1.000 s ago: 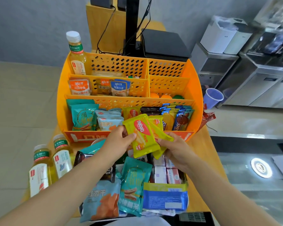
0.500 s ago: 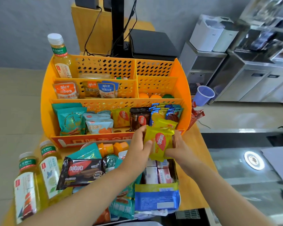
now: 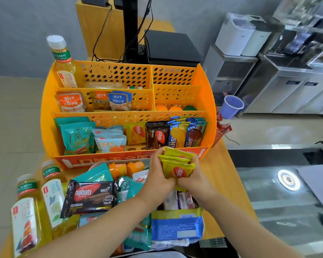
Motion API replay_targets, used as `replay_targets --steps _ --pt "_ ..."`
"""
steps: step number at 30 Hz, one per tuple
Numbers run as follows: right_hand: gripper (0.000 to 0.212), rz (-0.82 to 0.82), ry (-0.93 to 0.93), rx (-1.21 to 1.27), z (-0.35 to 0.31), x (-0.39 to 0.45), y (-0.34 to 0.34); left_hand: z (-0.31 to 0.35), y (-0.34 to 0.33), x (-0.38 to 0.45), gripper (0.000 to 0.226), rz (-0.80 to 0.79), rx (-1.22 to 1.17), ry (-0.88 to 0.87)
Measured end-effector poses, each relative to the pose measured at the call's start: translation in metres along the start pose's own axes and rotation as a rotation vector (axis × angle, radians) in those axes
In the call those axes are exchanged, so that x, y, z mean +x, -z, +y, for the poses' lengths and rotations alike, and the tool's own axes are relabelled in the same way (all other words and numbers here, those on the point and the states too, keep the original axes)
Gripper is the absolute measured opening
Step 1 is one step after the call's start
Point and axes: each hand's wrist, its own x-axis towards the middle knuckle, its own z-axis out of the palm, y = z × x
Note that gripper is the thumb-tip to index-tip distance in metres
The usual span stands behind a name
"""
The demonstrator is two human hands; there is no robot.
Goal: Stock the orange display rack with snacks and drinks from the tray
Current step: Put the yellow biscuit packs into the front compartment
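Note:
The orange display rack [image 3: 203,86] stands on the wooden counter, its front row filled with snack packets and one tea bottle [image 3: 63,64] in its back left corner. Just in front of the rack, above the tray [image 3: 95,165], my left hand [image 3: 159,175] and my right hand [image 3: 194,178] together grip a small stack of yellow Nabati wafer packets [image 3: 176,163], held upright between them. The tray holds a dark Nabati wafer pack [image 3: 90,197], teal packets, orange jelly cups [image 3: 126,168] and a blue packet [image 3: 176,226].
Two tea bottles [image 3: 37,205] stand left of the tray. A purple cup [image 3: 230,107] sits on the floor to the right of the rack. A black stand, cables and a black box [image 3: 172,47] rise behind the rack. Steel cabinets line the right side.
The yellow packets have been gathered from a spread pair into a squared upright stack, and both hands have closed in on it. The camera view has shifted slightly.

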Motion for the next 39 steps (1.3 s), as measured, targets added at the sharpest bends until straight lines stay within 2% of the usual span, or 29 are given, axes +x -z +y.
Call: replay_targets --steps 5,7,11,15,17,22,26,28,31,34,36,39 --pt "0.072 -0.101 0.058 -0.074 -0.017 0.004 0.008 -0.007 0.0 -0.002 0.082 -0.013 0.125 -0.042" --pt "0.071 -0.118 0.111 -0.183 -0.031 0.011 0.01 0.0 0.004 0.003 0.079 0.016 0.207 -0.105" --pt "0.065 -0.082 0.344 -0.53 -0.068 0.037 0.002 0.023 0.033 0.029 0.06 0.199 0.416 -0.287" --pt "0.064 -0.027 0.624 -1.049 -0.095 0.072 -0.022 0.041 0.067 0.057 0.063 0.307 0.586 -0.354" --pt "0.06 0.011 0.682 -1.227 -0.102 0.089 -0.038 0.042 0.079 0.067 0.067 0.352 0.645 -0.328" --pt "0.047 -0.065 0.69 -1.555 -0.091 0.119 -0.058 0.028 0.105 0.072 0.056 0.31 0.858 -0.184" --pt "0.052 -0.088 0.682 -1.715 -0.083 0.129 -0.064 0.022 0.135 0.068 0.066 0.296 1.088 -0.114" --pt "0.051 -0.089 0.671 -1.779 -0.081 0.13 -0.071 0.021 0.15 0.067 0.058 0.346 1.184 -0.098" --pt "0.046 -0.065 0.615 -1.864 -0.079 0.131 -0.083 0.019 0.162 0.068 0.049 0.332 1.338 -0.072" --pt "0.038 -0.029 0.504 -1.92 -0.077 0.133 -0.092 0.015 0.165 0.069 0.043 0.361 1.327 -0.053" --pt "0.04 0.007 0.456 -1.924 -0.074 0.133 -0.098 0.013 0.167 0.072 0.037 0.37 1.28 -0.039" --pt "0.045 0.117 0.501 -1.833 -0.07 0.131 -0.101 0.013 0.17 0.073 0.03 0.374 1.243 -0.036"
